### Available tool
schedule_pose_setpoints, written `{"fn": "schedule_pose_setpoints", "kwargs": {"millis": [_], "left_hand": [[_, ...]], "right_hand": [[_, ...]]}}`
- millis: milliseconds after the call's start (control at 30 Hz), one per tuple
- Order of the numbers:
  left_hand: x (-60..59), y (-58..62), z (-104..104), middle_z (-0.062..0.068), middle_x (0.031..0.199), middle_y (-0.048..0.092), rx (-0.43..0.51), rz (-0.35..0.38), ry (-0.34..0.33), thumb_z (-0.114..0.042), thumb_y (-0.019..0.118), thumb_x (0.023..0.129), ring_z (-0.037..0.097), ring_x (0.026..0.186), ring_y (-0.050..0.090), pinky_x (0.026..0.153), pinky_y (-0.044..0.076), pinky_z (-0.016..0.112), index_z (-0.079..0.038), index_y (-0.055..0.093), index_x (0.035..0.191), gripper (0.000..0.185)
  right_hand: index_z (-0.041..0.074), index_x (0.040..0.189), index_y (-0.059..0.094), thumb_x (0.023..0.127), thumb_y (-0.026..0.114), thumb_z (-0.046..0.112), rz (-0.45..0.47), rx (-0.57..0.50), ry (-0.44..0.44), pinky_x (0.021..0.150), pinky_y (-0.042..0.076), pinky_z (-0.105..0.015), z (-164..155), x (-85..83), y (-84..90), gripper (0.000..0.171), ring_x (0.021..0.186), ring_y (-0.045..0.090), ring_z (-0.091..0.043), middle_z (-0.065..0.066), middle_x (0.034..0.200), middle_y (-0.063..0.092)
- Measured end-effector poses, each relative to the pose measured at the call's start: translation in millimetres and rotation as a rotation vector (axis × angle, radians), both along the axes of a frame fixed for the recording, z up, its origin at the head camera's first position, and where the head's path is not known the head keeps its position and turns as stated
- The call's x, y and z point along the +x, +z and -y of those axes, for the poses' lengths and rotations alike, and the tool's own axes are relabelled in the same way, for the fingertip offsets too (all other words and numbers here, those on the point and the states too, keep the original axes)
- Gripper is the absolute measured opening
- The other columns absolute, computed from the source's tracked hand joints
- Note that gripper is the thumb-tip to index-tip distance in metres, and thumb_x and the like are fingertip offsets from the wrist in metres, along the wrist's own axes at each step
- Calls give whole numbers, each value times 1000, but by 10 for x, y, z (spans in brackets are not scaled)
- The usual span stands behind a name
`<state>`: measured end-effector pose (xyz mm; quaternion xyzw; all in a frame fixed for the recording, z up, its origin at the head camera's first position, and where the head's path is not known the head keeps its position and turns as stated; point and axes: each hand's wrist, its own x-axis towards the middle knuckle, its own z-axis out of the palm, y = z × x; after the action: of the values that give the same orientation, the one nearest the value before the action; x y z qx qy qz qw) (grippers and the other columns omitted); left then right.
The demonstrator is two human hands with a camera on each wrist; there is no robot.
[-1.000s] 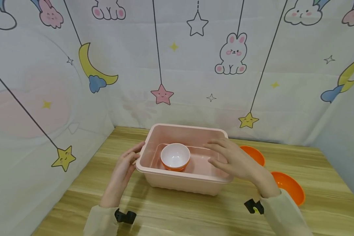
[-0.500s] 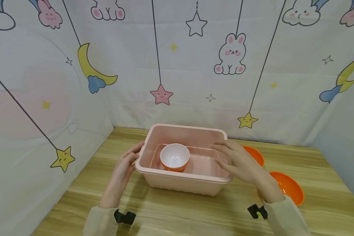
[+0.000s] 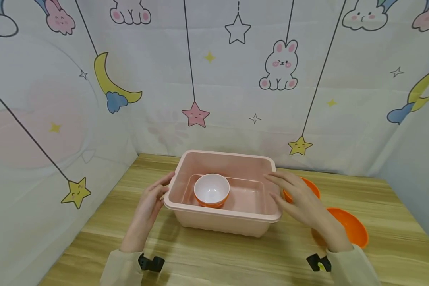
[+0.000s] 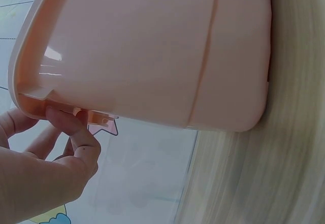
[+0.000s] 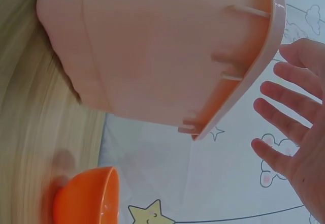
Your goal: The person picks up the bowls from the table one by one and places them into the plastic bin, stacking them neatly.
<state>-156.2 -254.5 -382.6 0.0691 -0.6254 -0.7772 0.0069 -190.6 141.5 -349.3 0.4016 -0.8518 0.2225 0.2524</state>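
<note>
A pink plastic basin [image 3: 221, 223] stands on the table, with a bowl [image 3: 212, 191], white inside and orange outside, in its left half. At the basin's left end my left hand [image 3: 151, 204] holds the rim; in the left wrist view its thumb and fingers [image 4: 66, 122] pinch the edge there. My right hand [image 3: 304, 204] hovers over the basin's right end, fingers spread and holding nothing. From the right wrist view, that hand's fingertips [image 5: 260, 104] are beside the rim, and the thumb looks very near it; contact cannot be told.
Two orange bowls rest on the wooden table [image 3: 214, 262] to the right: a rear bowl [image 3: 312, 186] partly behind my right hand, and a nearer bowl [image 3: 354, 229] partly behind the forearm. A printed cloth [image 3: 236, 79] rises behind the basin.
My right hand has drawn back rightward from over the basin's inside to its right rim. The left hand, the basin and the bowl in it stay put.
</note>
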Motion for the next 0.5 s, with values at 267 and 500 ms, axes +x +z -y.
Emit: {"fn": "schedule_pose_setpoints", "kwargs": {"millis": [267, 500], "left_hand": [[-2, 9, 3, -4, 147, 45, -15, -9, -8, -11, 45, 97, -1, 121, 47, 93, 44, 21, -9, 43, 145, 48], [0, 8, -1, -2, 148, 43, -14, -11, -15, -10, 44, 97, 0, 122, 47, 93, 44, 23, -8, 43, 145, 48]], "right_hand": [[18, 134, 58, 83, 70, 8, -1, -45, -17, 100, 40, -32, -110, -2, -75, 53, 119, 53, -23, -4, 131, 59], [19, 136, 55, 83, 73, 10, 44, -56, -82, 97, 41, -45, -186, 32, -155, 57, 121, 51, -24, -6, 133, 57]]}}
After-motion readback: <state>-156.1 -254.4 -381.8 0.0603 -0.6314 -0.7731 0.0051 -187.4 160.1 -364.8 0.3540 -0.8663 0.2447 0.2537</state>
